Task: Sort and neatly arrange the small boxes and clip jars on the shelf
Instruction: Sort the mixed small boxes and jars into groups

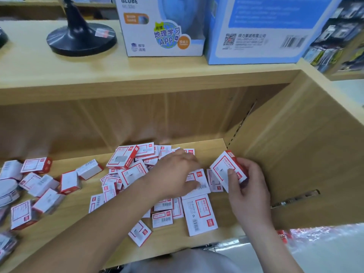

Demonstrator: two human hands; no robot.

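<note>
Wooden shelf (216,152): right hand (250,186) pinches one box (222,168), left hand (177,172) lies open on the loose pile (128,170), which could slide off the front edge.

Lower shelf (206,148): small boxes (134,174) heaped at centre, spilling toward near edge. Loose group of boxes (39,184) at left end, apart from heap. Left grip (177,172) rests on right part of heap. Right grip (248,186) right of heap, near side panel (295,144), holds held box (222,170) tilted above shelf. Upper shelf (59,66), above and farther: stand base (80,39) left, globe carton (161,26) centre, larger carton (262,30) just beside, right.
</note>
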